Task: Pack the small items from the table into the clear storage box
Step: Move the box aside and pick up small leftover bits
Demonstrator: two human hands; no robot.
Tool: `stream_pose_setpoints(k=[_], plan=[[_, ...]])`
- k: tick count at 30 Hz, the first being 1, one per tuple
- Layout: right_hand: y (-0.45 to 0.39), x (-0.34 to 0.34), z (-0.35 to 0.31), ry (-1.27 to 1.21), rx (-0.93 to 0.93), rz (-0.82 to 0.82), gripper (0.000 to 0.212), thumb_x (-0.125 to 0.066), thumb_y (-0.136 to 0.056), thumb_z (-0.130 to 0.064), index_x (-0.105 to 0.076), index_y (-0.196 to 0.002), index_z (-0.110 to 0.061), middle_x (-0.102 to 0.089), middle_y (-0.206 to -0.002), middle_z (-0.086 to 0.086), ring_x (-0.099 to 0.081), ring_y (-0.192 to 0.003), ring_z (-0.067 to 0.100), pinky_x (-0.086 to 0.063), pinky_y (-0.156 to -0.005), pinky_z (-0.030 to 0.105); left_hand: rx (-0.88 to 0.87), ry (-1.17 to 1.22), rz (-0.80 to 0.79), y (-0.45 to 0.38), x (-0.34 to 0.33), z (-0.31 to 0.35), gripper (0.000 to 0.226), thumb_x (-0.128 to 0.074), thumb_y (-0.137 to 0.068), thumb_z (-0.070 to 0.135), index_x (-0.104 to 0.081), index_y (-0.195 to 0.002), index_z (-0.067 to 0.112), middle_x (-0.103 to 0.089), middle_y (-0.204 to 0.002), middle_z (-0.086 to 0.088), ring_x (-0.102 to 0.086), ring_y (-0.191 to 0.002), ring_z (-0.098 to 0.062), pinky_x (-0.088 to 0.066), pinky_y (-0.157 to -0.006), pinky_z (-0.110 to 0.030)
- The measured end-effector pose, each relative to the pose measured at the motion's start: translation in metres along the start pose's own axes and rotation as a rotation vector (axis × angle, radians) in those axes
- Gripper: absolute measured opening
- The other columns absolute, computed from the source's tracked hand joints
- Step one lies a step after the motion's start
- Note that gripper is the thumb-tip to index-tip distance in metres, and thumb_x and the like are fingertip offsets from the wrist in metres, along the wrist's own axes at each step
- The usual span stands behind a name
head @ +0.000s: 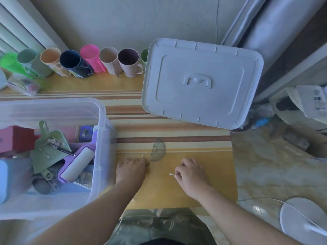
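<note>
soft bluish daylight, warped blurry edges

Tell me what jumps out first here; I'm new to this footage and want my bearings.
The clear box at left, crammed with items such as a purple lint roller, draws the eye, as does its pale lid lying flat at upper right. A row of coloured cups lines the table's far edge. Near the front, the left hand rests by a hairpin, and the right hand pinches a cotton swab.

Bare table (pixel 203 165) btwn box wall (pixel 104 138) & lid (pixel 200 82).
</note>
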State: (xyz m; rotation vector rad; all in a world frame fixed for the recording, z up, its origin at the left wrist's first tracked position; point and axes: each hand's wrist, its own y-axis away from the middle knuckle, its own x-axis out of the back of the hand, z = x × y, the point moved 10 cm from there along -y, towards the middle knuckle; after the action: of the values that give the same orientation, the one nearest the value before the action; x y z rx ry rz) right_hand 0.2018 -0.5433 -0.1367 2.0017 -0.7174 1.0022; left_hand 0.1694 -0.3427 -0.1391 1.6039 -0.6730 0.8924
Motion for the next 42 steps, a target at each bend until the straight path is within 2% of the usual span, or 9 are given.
stream_pose_setpoints(k=[6,11,15,21,23,25,32,36,42], plan=[[-0.05,0.012,-0.04,0.006,0.09,0.003,0.016,-0.057,-0.105,-0.034,-0.068,-0.102,-0.023,-0.041,-0.107,-0.007,-0.039,-0.104,0.022,-0.043,-0.089,0.04,0.008,0.05,0.044,0.009,-0.011,-0.005,0.03,-0.039,-0.098,0.012,-0.061,-0.114,0.026,-0.064,-0.114,0.0,-0.056,-0.109,-0.026,-0.043,-0.085,-0.039],[-0.08,0.016,-0.067,0.054,0.178,0.005,0.01,-0.066,-0.1,-0.029,-0.069,-0.094,-0.022,-0.044,-0.111,-0.002,-0.041,-0.108,0.026,-0.046,-0.088,0.045,0.113,0.457,0.088,0.015,-0.02,-0.03,0.054,-0.045,-0.09,-0.001,-0.052,-0.134,0.03,-0.059,-0.127,0.002,-0.058,-0.109,-0.027,-0.044,-0.074,-0.034],[-0.097,0.007,-0.064,0.177,0.191,-0.072,0.017,-0.075,-0.094,-0.021,-0.07,-0.111,-0.02,-0.039,-0.142,0.002,-0.04,-0.127,0.035,-0.044,-0.103,0.043,0.147,0.511,0.104,0.015,-0.028,-0.033,0.026,-0.058,-0.095,0.032,-0.06,-0.118,0.019,-0.059,-0.114,-0.004,-0.056,-0.107,-0.027,-0.04,-0.077,-0.034],[-0.112,0.007,-0.065,0.229,0.247,-0.11,0.041,-0.077,-0.09,-0.015,-0.062,-0.124,-0.034,-0.048,-0.127,-0.004,-0.043,-0.115,0.027,-0.041,-0.086,0.039,0.076,0.401,0.062,-0.003,-0.036,-0.026,0.023,-0.059,-0.094,0.038,-0.063,-0.104,0.019,-0.056,-0.105,-0.002,-0.055,-0.103,-0.026,-0.046,-0.082,-0.037],[-0.113,0.01,-0.062,0.184,0.208,-0.103,0.053,-0.08,-0.089,-0.019,-0.057,-0.132,-0.041,-0.042,-0.124,-0.003,-0.041,-0.112,0.027,-0.045,-0.086,0.04,0.059,0.356,0.042,-0.003,-0.041,-0.026,0.021,-0.053,-0.096,0.037,-0.068,-0.101,0.022,-0.057,-0.103,-0.001,-0.057,-0.101,-0.026,-0.049,-0.081,-0.038],[-0.114,0.014,-0.058,0.185,0.167,-0.091,0.045,-0.081,-0.089,-0.028,-0.058,-0.126,-0.042,-0.037,-0.123,-0.002,-0.038,-0.112,0.027,-0.041,-0.083,0.039,0.052,0.286,0.039,-0.001,-0.045,-0.025,0.018,-0.049,-0.098,0.03,-0.066,-0.102,0.023,-0.057,-0.105,-0.001,-0.057,-0.103,-0.026,-0.048,-0.081,-0.039],[-0.113,0.02,-0.03,0.285,-0.037,-0.176,0.049,-0.08,-0.081,-0.059,-0.054,-0.108,-0.028,-0.046,-0.118,-0.005,-0.038,-0.114,0.025,-0.04,-0.094,0.045,0.048,0.244,-0.022,0.014,-0.051,-0.017,0.012,-0.045,-0.099,0.022,-0.055,-0.105,0.023,-0.059,-0.108,-0.001,-0.056,-0.103,-0.026,-0.043,-0.077,-0.039],[-0.097,0.027,-0.013,0.099,-0.185,-0.209,0.028,-0.078,-0.084,-0.045,-0.054,-0.09,-0.03,-0.064,-0.089,-0.011,-0.055,-0.094,0.021,-0.04,-0.09,0.044,-0.001,0.42,-0.028,0.027,-0.015,-0.004,0.016,-0.042,-0.101,0.026,-0.056,-0.103,0.019,-0.063,-0.099,-0.003,-0.055,-0.083,-0.025,-0.045,-0.064,-0.038],[-0.053,0.051,0.009,-0.324,-0.382,-0.082,0.008,-0.073,-0.085,-0.032,-0.067,-0.083,-0.027,-0.071,-0.085,-0.009,-0.069,-0.08,0.016,-0.061,-0.077,0.042,-0.355,0.6,0.228,0.081,0.1,0.02,0.009,-0.056,-0.091,0.036,-0.061,-0.092,0.029,-0.061,-0.085,0.013,-0.06,-0.079,-0.012,-0.055,-0.066,-0.037]])
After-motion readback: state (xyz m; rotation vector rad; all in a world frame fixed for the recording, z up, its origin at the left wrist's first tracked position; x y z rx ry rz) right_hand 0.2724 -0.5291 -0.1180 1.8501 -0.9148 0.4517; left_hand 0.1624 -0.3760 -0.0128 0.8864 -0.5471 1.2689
